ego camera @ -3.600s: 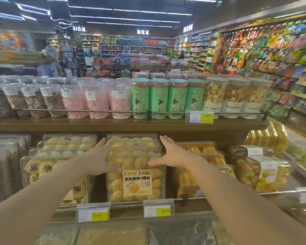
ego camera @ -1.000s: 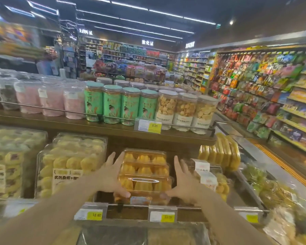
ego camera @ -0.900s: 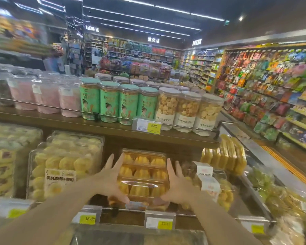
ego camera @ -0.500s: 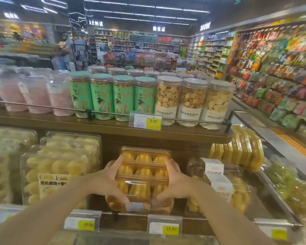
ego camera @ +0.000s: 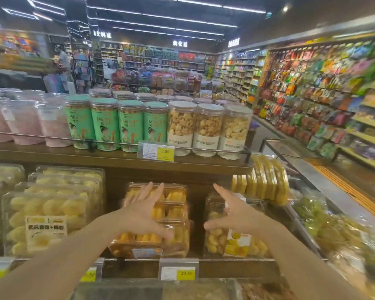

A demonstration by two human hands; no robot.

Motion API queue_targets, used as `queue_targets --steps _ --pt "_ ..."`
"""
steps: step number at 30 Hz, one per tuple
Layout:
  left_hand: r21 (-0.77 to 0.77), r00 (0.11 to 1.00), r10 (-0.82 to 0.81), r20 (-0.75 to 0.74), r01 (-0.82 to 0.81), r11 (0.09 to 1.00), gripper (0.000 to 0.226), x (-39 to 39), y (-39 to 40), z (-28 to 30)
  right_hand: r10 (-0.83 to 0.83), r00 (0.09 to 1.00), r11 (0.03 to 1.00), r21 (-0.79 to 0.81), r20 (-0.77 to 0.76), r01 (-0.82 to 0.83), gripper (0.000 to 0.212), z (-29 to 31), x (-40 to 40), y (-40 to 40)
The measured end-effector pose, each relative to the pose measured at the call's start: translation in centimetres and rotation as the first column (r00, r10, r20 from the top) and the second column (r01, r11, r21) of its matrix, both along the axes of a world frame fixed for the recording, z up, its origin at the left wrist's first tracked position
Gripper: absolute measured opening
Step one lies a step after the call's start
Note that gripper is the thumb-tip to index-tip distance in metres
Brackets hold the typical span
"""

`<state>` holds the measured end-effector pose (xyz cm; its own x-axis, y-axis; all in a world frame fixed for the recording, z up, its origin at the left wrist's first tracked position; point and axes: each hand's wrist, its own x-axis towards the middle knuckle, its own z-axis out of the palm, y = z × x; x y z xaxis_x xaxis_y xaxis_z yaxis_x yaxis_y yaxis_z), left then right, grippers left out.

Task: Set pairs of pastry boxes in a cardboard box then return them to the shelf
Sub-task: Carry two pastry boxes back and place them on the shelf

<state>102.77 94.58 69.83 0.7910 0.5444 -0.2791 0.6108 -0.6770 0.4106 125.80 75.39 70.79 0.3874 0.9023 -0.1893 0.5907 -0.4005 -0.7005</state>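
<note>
Our left hand lies spread over the front of the stacked orange pastry boxes on the lower shelf, while our right hand hovers open, holding nothing, before the neighbouring clear box, beneath green jars.

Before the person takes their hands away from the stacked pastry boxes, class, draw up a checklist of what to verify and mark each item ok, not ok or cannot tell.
1. Orange pastry boxes sit stacked on the shelf behind the front rail: ok.
2. Left hand touches the stack with straight fingers, not gripping: ok.
3. Right hand is off the stack, fingers spread: ok.
4. Stack stands clear of the neighbouring labelled pastry box: ok, a gap shows.
5. Stack is level and stable: cannot tell, the picture is blurred.
6. Cardboard box is emptied: cannot tell, not in view.
</note>
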Motion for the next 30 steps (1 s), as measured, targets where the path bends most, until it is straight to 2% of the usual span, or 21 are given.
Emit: queue_targets --steps 3,5,8,13,17,20,26,30 --pt "-0.127 0.991 -0.055 0.122 0.071 0.989 0.14 3.5 -3.0 0.4 -0.143 0.989 0.983 0.122 0.023 0.139 0.103 0.4 2.2 -3.3" --pt "-0.155 0.98 -0.084 0.178 0.112 0.982 0.139 6.1 -5.1 0.2 -0.213 0.974 0.967 0.156 0.082 0.199 0.098 0.1 4.1 -5.3" --pt "-0.136 0.978 -0.114 0.176 0.139 0.981 0.138 9.8 -7.7 -0.5 -0.24 0.962 0.969 0.097 0.132 0.228 0.108 -0.7 6.7 -7.8" --pt "-0.161 0.991 -0.043 0.126 0.063 0.985 0.136 14.1 -8.9 -2.9 -0.267 0.953 0.963 0.019 0.141 0.267 0.127 -3.0 10.3 -8.8" --pt "-0.231 0.989 0.058 0.137 -0.025 0.973 0.147 16.6 -8.9 -5.1 -0.282 0.959 0.955 -0.093 -0.007 0.28 0.146 -4.9 12.3 -7.1" --pt "-0.261 0.973 0.122 0.194 -0.068 0.963 0.143 17.8 -8.6 -6.6 -0.274 0.949 0.961 -0.07 -0.153 0.267 0.158 -6.9 13.6 -5.9" --pt "-0.224 0.974 0.113 0.194 -0.068 0.972 0.13 18.4 -8.9 -7.4 -0.231 0.958 0.973 -0.041 -0.167 0.228 0.153 -7.9 14.9 -5.5" --pt "-0.216 0.964 0.116 0.237 -0.065 0.974 0.129 18.1 -9.0 -7.7 -0.256 0.951 0.966 -0.01 -0.175 0.258 0.152 -7.8 14.5 -5.7"
